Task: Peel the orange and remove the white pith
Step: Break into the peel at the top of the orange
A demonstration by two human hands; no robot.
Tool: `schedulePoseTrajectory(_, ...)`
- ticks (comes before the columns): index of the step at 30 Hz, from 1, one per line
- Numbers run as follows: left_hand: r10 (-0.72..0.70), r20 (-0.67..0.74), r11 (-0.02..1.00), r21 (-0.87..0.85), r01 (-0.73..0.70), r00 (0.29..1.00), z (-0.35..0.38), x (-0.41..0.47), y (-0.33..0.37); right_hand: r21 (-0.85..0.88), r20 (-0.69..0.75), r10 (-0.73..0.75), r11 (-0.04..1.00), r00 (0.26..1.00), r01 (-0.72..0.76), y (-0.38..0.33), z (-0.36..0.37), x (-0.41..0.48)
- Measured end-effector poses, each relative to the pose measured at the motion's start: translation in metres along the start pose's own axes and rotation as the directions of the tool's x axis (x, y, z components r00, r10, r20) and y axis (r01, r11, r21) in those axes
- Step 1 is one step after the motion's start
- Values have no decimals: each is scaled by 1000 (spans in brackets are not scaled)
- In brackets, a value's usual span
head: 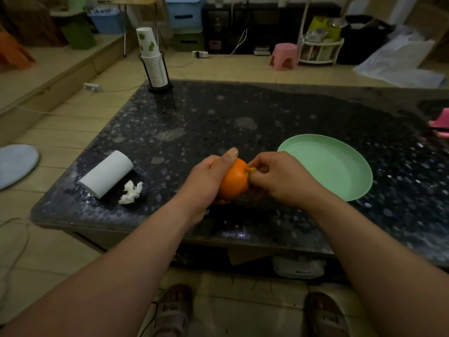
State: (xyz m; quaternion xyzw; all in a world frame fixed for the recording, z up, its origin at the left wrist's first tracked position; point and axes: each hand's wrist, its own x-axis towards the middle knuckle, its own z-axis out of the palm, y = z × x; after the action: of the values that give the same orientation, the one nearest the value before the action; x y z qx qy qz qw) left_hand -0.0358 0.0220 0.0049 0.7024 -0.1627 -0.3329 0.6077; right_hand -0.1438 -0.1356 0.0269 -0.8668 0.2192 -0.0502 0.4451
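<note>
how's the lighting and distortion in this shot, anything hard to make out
Head view: dim, warm light, yet the orange between the left hand and right hand is clearly visible; faint glare speckles the table near its front edge; wide-angle lens bows the table edges; background is dark.

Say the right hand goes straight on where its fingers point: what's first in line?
The orange: the right hand is pinching at its top, so contact is immediate. Right behind sits the left hand holding it.

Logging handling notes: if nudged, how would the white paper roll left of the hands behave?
Likely light: the roll looks like soft paper. Lying on its side, it could roll, though its flattened end suggests it would stop soon. Probably squashes under a firm grip.
</note>
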Motion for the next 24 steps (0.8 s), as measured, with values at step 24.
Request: schedulePoseTrajectory(24, -214, 184, 815, -508, 279, 959, -28, 9, -5, -183, -149, -15, 983, 989, -13, 26, 21, 13)
